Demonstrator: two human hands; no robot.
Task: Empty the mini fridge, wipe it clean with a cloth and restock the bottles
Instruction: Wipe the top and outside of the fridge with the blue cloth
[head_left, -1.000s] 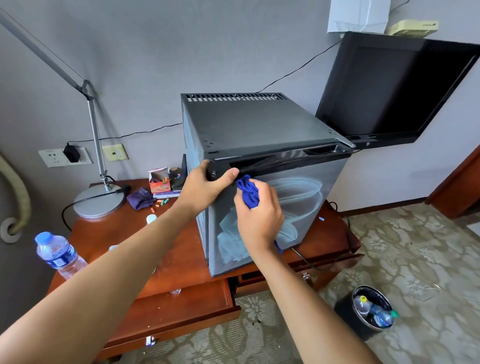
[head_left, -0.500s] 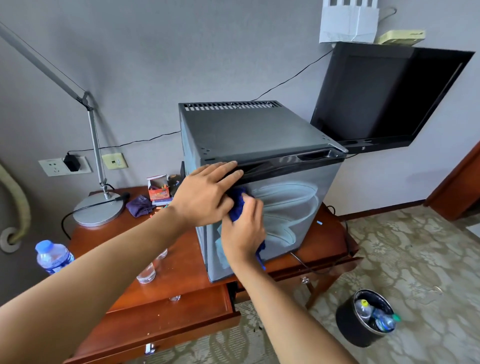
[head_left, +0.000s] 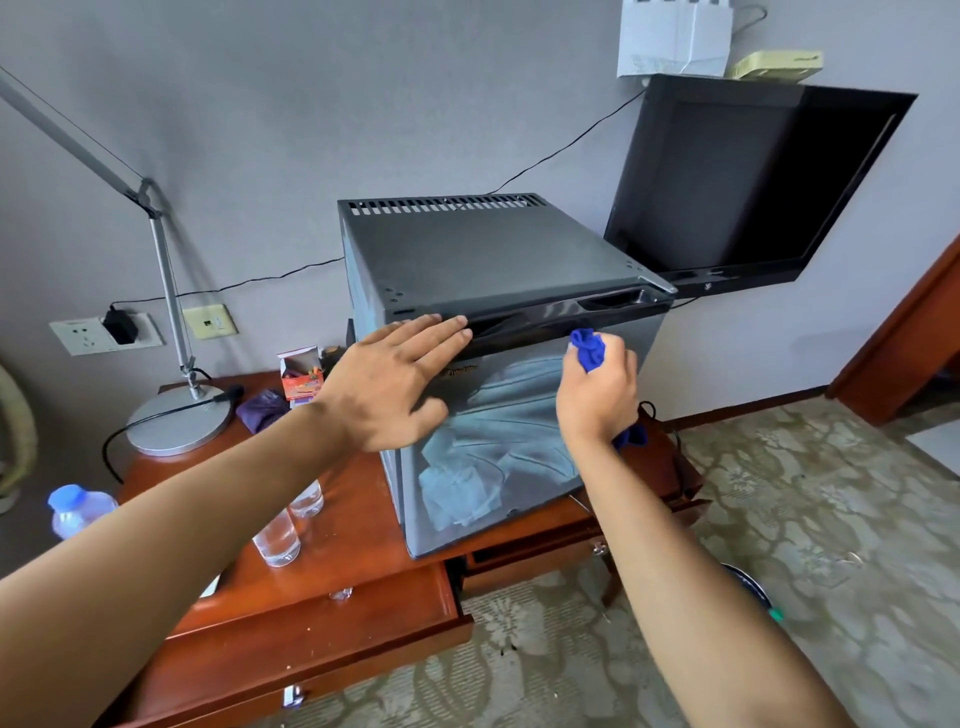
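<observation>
Hands at the closed fridge door
Left hand (head_left: 397, 382) flat, fingers straight, on the glossy grey fridge (head_left: 498, 270); right hand (head_left: 597, 395) grips a bunched blue cloth (head_left: 589, 349).

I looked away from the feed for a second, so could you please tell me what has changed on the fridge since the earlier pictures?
The right hand, gripping the blue cloth, has wiped rightward along the top of the fridge door. The left hand has let go of the door's top left corner and now lies flat there with straight fingers. The door stays shut, and the bottles on the desk have not moved.
</observation>
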